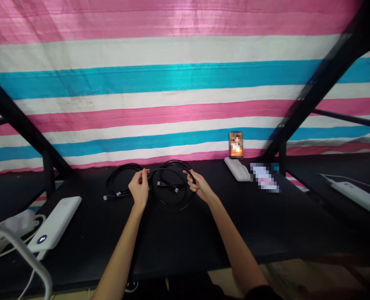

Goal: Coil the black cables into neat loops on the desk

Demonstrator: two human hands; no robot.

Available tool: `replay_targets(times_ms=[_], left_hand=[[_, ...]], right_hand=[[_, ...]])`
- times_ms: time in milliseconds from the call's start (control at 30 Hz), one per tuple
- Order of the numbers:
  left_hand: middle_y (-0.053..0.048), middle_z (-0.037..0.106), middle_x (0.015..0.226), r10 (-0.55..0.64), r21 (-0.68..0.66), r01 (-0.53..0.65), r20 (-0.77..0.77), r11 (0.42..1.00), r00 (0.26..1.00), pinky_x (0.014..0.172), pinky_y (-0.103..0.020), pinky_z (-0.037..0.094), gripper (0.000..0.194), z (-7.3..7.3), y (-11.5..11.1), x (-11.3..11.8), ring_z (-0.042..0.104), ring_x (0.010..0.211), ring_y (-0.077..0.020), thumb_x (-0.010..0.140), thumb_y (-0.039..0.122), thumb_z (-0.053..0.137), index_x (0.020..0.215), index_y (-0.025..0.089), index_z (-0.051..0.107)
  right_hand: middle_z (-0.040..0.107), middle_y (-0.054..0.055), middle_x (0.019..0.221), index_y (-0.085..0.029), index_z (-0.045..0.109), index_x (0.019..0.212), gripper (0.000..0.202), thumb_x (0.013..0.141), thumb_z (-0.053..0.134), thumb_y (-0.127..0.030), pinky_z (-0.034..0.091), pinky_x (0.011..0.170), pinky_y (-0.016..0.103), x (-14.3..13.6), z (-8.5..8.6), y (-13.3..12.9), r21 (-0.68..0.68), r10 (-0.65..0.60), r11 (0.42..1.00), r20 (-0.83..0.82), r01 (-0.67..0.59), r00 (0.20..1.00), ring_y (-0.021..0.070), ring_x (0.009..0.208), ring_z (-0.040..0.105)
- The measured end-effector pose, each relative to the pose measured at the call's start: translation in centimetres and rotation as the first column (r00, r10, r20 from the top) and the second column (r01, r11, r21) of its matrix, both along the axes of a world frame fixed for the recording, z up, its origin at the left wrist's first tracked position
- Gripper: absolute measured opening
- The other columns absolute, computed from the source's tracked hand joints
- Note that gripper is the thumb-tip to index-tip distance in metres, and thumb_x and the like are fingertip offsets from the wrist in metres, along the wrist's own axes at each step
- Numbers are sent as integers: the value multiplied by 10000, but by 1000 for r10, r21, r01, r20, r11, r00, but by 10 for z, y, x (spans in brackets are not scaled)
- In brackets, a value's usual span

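My left hand [139, 187] and my right hand [201, 186] are raised over the middle of the black table, each with its fingers closed on a black cable [169, 204]. Loose loops of this cable span the space between them. To the left, partly behind my left hand, lies a coiled black cable [110, 177] with a light-tipped plug [106, 197]. Further loops show behind the held cable; whether they belong to it I cannot tell. Two plugs [176, 190] with pale tips show among the loops.
At left, a white power bank [58, 221] with a lit display lies near white cords and a white power strip [11, 229]. A lit phone [236, 145] stands behind a white holder [238, 170]. Black frame bars [322, 79] slant up both sides before a striped sheet [160, 77].
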State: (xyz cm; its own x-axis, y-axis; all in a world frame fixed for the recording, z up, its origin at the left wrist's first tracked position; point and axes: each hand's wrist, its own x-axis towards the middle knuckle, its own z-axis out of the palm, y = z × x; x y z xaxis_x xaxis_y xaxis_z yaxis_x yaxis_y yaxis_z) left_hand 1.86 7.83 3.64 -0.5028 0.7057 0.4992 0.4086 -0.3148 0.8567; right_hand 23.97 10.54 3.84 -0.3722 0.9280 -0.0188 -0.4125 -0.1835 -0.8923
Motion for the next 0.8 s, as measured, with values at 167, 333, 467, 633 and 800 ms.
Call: replay_targets(times_ms=[167,333,467,633,800], left_hand=[[-72,660,850,-193,-151,213,136,965,972,713,-281,447,436,-6,8,-1,595,810,-187,815,515,435,898,156,667],[16,546,592,-351,-147,440,409,886,842,549,-217,406,387,-12,12,7,524,553,-112,743,547,535,706,162,565],[30,505,610,-338,-142,403,338,904,878,572,-203,397,390,-8,9,10,499,585,-100,757,551,514,685,169,543],[-9,532,763,-296,-65,315,206,947,933,687,-224,412,378,-5,9,3,531,754,-128,786,520,493,692,163,570],[-35,509,825,-208,36,205,125,978,970,595,-202,398,373,-1,8,-7,503,728,-115,791,481,508,630,153,582]], right_hand=[[328,-83,535,-141,656,876,375,727,630,-484,50,340,185,-1,1,-1,-28,8,1000,-32,-9,999,0,361,108],[352,-74,535,-135,675,850,338,701,675,-438,80,311,172,1,0,1,-24,-42,999,-50,41,998,3,361,168],[423,-53,571,-140,688,846,319,684,698,-414,179,308,145,2,-1,3,-63,-93,994,-86,87,992,18,410,305],[581,6,668,-141,695,814,344,671,701,-454,417,472,162,0,-4,5,-57,-144,989,-88,139,986,76,575,520],[648,43,780,-146,696,766,349,617,744,-459,493,712,235,2,-4,7,-95,-158,985,-147,145,976,134,756,601]])
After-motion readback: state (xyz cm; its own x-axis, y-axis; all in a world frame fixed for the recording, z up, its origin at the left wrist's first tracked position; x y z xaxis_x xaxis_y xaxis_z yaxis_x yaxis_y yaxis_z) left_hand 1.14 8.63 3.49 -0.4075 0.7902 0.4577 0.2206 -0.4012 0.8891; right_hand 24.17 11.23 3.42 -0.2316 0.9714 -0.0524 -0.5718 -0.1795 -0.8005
